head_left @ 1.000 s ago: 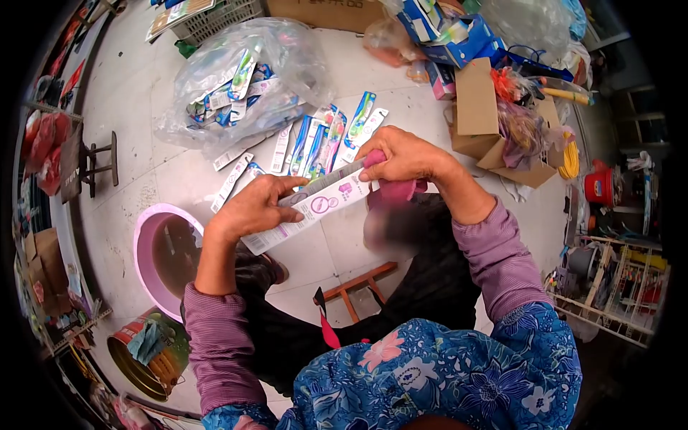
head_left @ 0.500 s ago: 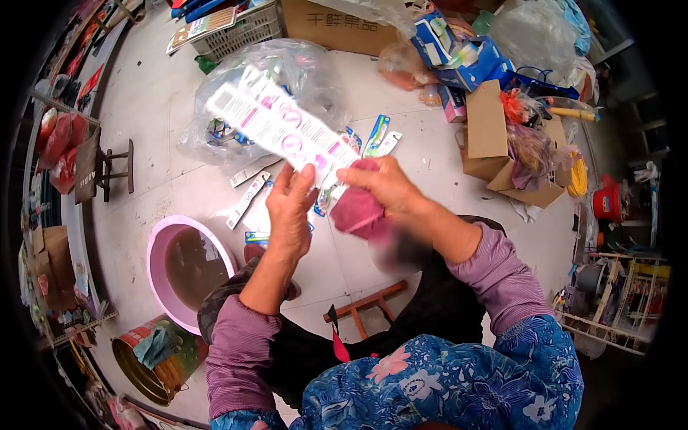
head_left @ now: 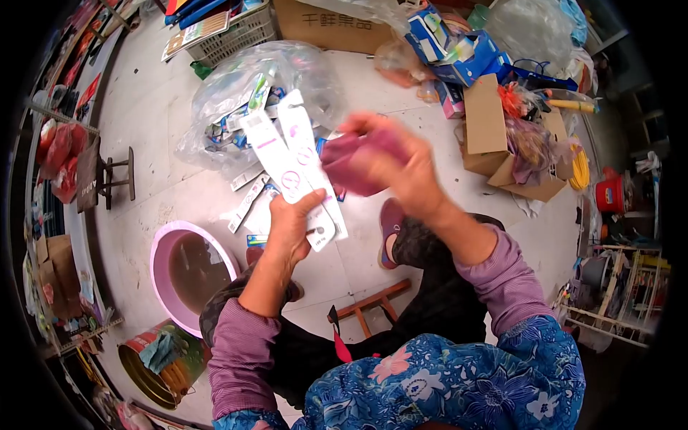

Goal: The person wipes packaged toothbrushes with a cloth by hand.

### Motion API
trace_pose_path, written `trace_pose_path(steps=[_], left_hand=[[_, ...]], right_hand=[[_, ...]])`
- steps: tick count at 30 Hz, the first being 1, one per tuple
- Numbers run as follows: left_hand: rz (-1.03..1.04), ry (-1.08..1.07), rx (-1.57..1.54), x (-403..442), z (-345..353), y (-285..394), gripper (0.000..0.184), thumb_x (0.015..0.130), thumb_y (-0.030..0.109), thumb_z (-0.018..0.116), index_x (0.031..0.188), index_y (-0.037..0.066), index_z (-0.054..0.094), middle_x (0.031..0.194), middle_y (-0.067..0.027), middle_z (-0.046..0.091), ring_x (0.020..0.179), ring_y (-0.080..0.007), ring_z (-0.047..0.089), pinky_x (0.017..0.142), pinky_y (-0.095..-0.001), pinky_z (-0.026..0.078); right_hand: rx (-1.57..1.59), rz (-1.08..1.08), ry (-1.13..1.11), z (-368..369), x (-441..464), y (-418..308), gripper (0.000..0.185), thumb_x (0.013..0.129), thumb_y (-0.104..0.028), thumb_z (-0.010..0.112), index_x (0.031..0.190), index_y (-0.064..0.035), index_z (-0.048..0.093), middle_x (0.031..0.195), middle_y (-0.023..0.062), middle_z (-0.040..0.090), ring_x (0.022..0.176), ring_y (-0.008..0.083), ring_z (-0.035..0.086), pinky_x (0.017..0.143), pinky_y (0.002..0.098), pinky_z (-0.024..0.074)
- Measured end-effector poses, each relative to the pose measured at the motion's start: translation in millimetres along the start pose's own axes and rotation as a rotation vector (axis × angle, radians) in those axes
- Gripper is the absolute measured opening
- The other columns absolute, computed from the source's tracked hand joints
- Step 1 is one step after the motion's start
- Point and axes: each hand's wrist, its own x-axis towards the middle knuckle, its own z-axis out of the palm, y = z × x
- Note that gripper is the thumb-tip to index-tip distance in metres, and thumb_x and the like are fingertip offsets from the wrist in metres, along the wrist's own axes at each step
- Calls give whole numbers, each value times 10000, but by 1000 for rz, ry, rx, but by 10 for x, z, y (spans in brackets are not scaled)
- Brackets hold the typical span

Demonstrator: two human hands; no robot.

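Two long white toothbrush packages [head_left: 294, 166], printed sides up, fan out from my left hand [head_left: 292, 218], which pinches them near their lower ends. A maroon cloth [head_left: 356, 159] is bunched in my right hand [head_left: 410, 168]; that hand is smeared by motion and sits just right of the packages. Whether the cloth touches them I cannot tell. Beyond my hands, a clear plastic bag [head_left: 294, 63] lies on the floor with several more packages in its mouth. Some toothbrush packages [head_left: 249, 203] lie loose on the floor below the bag, partly hidden by my left hand.
A pink basin [head_left: 159, 266] of murky water stands at my left, with a metal tin [head_left: 188, 362] below it. An open cardboard box [head_left: 484, 115] is at the right. A small stool [head_left: 115, 172] stands at far left, and a wooden frame [head_left: 373, 299] lies between my feet.
The packages have swung more upright and spread into two in my left hand. My right hand with the cloth has moved up and away from their lower ends.
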Motion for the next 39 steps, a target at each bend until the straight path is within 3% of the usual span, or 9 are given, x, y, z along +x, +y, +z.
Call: trace_pose_path(steps=[2,12,20,26,28,29,30,32,39], left_hand=[[12,-3,67,-49,96,-45,357,797,13,625,1139,-22,531,1010,-119,631,883,-224,662,740,-351,575],[-108,-208,301,-368,231,-145,412,749,-29,631,1143,-100,534,1017,-224,657,802,-269,679,730,-357,567],[-40,-171,238,-322,152,-114,274,748,-24,624,1017,-74,598,901,-148,674,749,-211,675,675,-312,561],[-144,-188,355,-390,215,-104,285,768,-24,617,1042,-97,590,930,-181,681,732,-232,675,656,-328,562],[-167,-162,331,-342,223,-79,252,795,-20,606,1037,-91,598,898,-156,684,715,-215,671,646,-321,554],[332,-349,789,-300,79,-103,270,780,-13,619,1041,-78,594,908,-154,681,736,-215,668,653,-321,552],[110,-287,566,-256,-35,-274,263,779,4,633,1030,-67,600,897,-149,679,738,-215,667,648,-314,551],[-185,-186,614,-356,49,-262,257,793,40,654,1022,-65,603,873,-139,677,713,-208,668,625,-298,550],[-129,-341,633,-447,160,-206,257,785,24,657,1010,-88,605,862,-150,675,700,-212,669,625,-303,551]], right_hand=[[-739,-849,-360,115,-26,207,287,797,-230,688,1019,-70,601,989,86,627,958,250,610,810,410,459],[-1035,-793,-1,-405,654,466,243,648,-46,691,882,-64,627,796,118,599,803,298,541,694,400,437],[-854,-954,-351,-50,75,471,201,670,-70,663,849,-70,570,822,100,534,843,297,537,730,389,434],[-931,-982,49,-371,557,303,211,654,-27,666,858,-50,620,884,102,614,848,307,558,741,395,450],[-758,-1124,-182,-35,180,241,186,702,-24,692,878,-29,630,967,125,631,865,293,604,720,404,472],[-715,-1071,-340,117,-24,268,188,689,-28,670,868,-35,612,984,132,613,914,283,606,719,404,465],[-841,-1005,-537,144,-131,322,216,652,-24,640,861,-42,587,934,127,591,902,294,588,727,402,453],[-918,-897,-471,6,112,539,265,605,-18,629,862,-45,577,854,115,557,874,309,561,728,398,442],[-1040,-761,57,-572,820,295,224,671,40,648,887,-17,646,853,116,635,833,294,606,750,363,494]])
